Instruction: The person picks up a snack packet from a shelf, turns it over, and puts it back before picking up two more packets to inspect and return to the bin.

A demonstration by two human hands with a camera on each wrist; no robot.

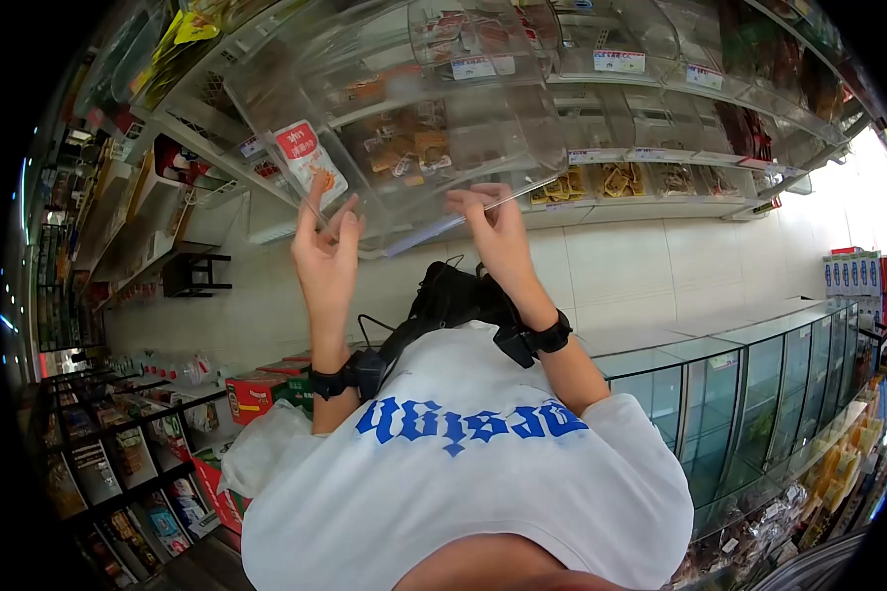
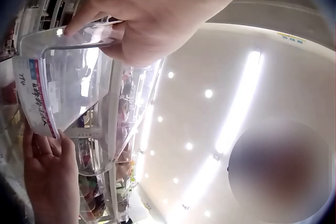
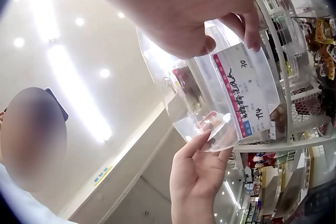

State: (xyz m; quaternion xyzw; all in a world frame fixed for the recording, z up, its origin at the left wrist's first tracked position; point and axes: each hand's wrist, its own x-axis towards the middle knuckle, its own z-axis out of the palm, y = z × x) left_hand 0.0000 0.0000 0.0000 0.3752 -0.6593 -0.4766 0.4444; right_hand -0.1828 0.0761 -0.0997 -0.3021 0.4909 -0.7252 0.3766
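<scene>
Between the two hands is a clear plastic bin [image 1: 503, 128], tilted in front of the shelves. My left hand [image 1: 327, 251] grips its near left corner, thumb and fingers on either side of the wall. At the right, my right hand [image 1: 503, 241] holds the near edge, thumb apart from the fingers. A handwritten price label [image 3: 242, 90] with a pink stripe runs along the bin's front wall; the left wrist view shows the same label [image 2: 37, 98]. A red and white packet [image 1: 310, 163] shows by the left hand's fingertips, at the bin's left end.
White shelving [image 1: 601, 212] with clear bins and bagged goods curves ahead. A black stool [image 1: 195, 275] stands at left on the tiled floor. Glass cases [image 1: 729, 394] line the right side. Red cartons [image 1: 256, 394] and a black rack [image 1: 118, 443] are behind left.
</scene>
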